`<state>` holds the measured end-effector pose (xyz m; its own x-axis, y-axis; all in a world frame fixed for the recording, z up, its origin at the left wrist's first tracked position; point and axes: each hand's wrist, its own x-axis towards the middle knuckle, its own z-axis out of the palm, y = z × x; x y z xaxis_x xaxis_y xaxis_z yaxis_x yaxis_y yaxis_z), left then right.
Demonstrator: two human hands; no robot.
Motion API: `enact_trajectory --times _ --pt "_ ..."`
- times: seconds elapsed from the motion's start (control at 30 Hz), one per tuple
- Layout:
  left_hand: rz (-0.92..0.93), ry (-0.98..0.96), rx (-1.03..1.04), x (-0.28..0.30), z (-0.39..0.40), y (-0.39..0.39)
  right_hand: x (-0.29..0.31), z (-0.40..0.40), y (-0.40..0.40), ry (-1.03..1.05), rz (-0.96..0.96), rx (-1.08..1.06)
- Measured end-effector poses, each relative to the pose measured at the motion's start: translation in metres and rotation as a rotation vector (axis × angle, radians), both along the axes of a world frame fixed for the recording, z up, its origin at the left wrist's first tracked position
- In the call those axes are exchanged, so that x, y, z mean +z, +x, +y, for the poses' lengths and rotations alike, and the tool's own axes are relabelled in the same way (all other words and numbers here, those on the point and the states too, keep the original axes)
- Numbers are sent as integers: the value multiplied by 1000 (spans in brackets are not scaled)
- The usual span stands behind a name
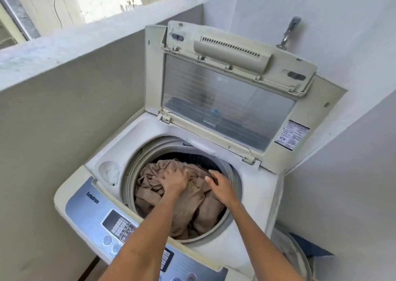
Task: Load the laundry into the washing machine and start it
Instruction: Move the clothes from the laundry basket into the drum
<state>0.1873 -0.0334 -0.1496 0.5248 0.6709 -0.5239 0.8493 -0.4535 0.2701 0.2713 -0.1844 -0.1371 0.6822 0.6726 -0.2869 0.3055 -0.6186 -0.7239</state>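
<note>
Head cam: top-load washing machine (pixel 255 197), lid (pixel 227 101) propped up at 12 o'clock. Tan laundry (pixel 192 203) bunched inside the drum (pixel 233 173), piled high toward its 6 o'clock side. Left hand (pixel 174 180) is on top of the pile, fingers curled into the fabric, gripping it. Right hand (pixel 220 186) at 3 o'clock of the left, fingers fairly straight, slack, palm down over the cloth; contact unclear. Control panel (pixel 111 218) at 7 o'clock, partly under the left forearm. Wall tap (pixel 289 32) at 1 o'clock.
</note>
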Motion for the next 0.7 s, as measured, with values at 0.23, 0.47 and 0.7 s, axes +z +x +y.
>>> enact_trajectory --times 0.23,0.47,0.7 --pt "-722 219 -304 79 -96 67 67 -68 19 204 -285 -475" --pt "-999 -78 -540 120 -261 120 70 -215 39 221 -278 -777" --pt "-557 -239 -662 -3 -371 111 -17 -322 22 108 11 -873"
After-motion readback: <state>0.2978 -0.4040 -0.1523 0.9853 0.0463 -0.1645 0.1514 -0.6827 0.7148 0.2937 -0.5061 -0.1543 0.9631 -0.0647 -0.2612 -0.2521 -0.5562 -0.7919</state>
